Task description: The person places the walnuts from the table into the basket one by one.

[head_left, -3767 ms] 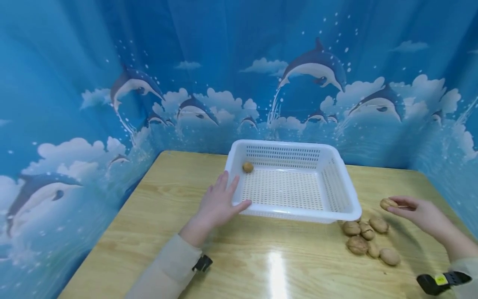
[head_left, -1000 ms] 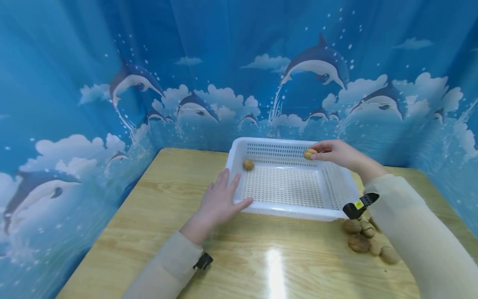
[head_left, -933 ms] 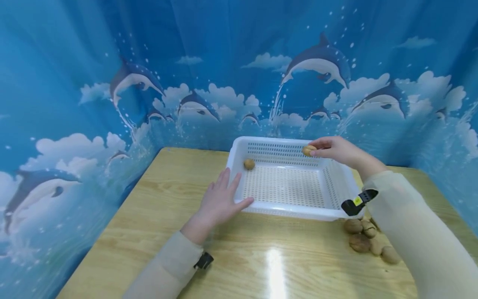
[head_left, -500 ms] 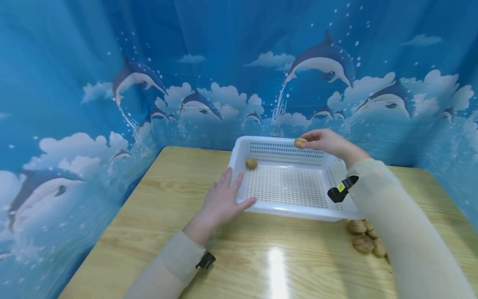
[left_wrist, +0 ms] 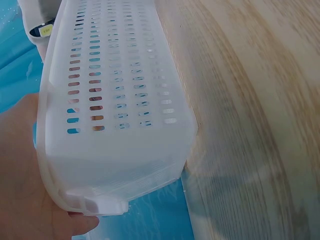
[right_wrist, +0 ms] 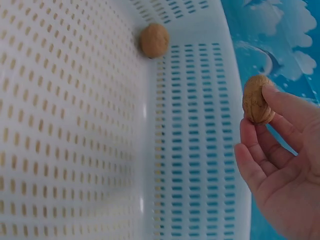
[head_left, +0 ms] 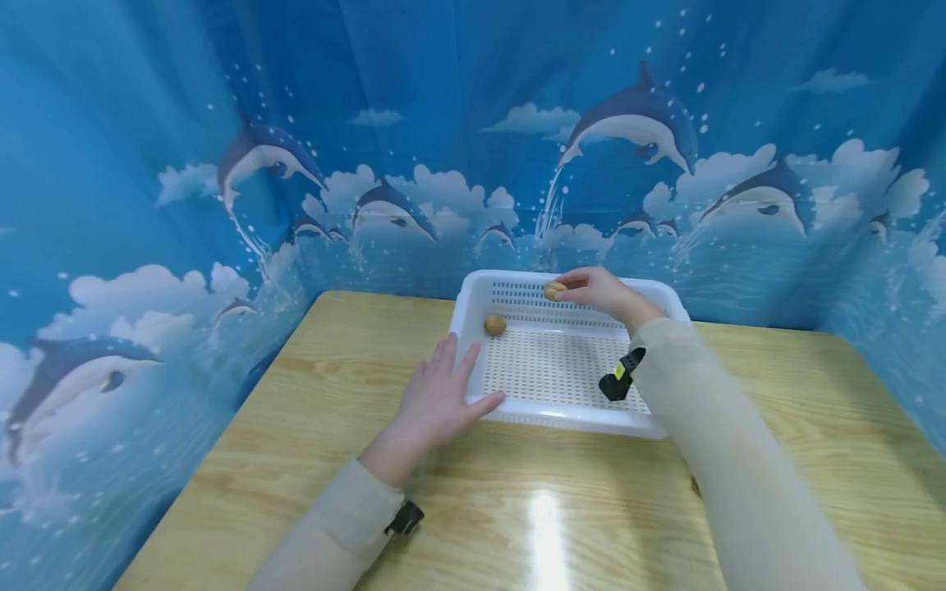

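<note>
Between thumb and fingers, my right hand (head_left: pixel 595 290) pinches a walnut (right_wrist: pixel 257 100), high over the back side of a white plastic basket (head_left: pixel 576 416) with slotted walls. A second walnut (head_left: pixel 495 325) lies inside the basket, in its back left corner; the right wrist view shows it against the slotted side. My left hand (head_left: pixel 438 392) rests with spread fingers on the basket's left rim, thumb toward the front edge. From the left wrist view, that hand (left_wrist: pixel 25 185) lies along the basket's rim.
The basket stands on a wooden table (head_left: pixel 318 410) near its back edge. A blue curtain (head_left: pixel 443 123) printed with dolphins hangs behind and at both sides. The right sleeve (head_left: pixel 724 443) hides most of the walnut pile to the right of the basket.
My right hand has carried the walnut from beside the pile at right, up over the basket, and leftward along its back side. My left hand has stayed at the left rim.
</note>
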Demonstrator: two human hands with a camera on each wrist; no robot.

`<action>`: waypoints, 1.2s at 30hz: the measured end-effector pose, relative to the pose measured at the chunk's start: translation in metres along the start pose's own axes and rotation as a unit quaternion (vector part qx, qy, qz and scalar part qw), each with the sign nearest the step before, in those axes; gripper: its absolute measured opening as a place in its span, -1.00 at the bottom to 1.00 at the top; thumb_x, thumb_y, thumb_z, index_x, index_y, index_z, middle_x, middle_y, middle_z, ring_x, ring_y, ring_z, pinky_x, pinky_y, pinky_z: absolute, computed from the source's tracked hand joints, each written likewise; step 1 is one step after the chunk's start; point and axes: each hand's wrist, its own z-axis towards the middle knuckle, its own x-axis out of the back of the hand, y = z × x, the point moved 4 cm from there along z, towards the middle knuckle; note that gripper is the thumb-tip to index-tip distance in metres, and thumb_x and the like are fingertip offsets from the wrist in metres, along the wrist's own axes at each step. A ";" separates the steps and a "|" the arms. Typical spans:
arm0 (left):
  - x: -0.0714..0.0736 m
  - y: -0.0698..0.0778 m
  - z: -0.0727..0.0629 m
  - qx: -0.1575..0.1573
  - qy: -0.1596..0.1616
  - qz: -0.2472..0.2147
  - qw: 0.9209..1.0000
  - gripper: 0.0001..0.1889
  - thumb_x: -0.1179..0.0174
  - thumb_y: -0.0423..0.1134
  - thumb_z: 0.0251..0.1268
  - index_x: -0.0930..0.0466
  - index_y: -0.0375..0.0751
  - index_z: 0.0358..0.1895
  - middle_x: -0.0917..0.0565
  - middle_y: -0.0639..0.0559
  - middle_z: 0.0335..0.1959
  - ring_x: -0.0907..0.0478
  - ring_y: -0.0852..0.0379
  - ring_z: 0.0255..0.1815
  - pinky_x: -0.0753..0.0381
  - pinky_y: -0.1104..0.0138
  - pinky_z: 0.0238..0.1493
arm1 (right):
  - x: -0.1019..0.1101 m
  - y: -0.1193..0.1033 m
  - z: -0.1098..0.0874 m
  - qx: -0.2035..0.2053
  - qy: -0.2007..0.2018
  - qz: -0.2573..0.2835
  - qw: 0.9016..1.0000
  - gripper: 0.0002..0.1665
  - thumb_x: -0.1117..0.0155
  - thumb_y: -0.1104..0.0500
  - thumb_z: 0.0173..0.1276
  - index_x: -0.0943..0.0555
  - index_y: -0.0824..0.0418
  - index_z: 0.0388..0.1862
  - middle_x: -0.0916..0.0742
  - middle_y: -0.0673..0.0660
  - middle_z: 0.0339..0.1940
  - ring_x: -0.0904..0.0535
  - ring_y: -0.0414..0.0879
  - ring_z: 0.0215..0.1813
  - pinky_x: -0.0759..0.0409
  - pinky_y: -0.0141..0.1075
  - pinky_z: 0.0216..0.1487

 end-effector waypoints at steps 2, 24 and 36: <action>0.000 -0.001 0.000 0.002 -0.001 0.002 1.000 -0.07 0.15 0.46 0.16 0.08 -0.01 0.49 0.19 -0.14 0.50 0.23 -0.10 0.48 0.05 -0.10 0.35 | -0.009 -0.001 0.006 -0.004 -0.003 0.000 1.000 -0.42 -0.21 -0.03 0.33 -0.43 0.15 0.27 -0.52 0.17 0.19 -0.35 0.09 0.25 -0.30 0.07 0.24; 0.000 0.000 0.000 -0.001 -0.002 0.010 1.000 -0.08 0.17 0.45 0.17 0.09 -0.02 0.49 0.20 -0.16 0.50 0.23 -0.12 0.48 0.02 -0.11 0.35 | -0.050 0.006 0.027 -0.016 0.009 -0.041 0.999 -0.56 -0.25 0.08 0.31 -0.53 0.21 0.13 -0.60 0.19 0.08 -0.44 0.07 0.16 -0.36 -0.01 0.21; -0.003 -0.002 0.001 -0.003 0.007 0.016 1.000 -0.07 0.19 0.47 0.16 0.08 -0.01 0.49 0.17 -0.16 0.50 0.19 -0.12 0.48 0.01 -0.10 0.34 | -0.043 0.001 0.019 0.014 0.003 -0.038 0.999 -0.48 -0.14 0.07 0.39 -0.41 0.24 0.27 -0.51 0.23 0.22 -0.36 0.12 0.26 -0.34 0.02 0.23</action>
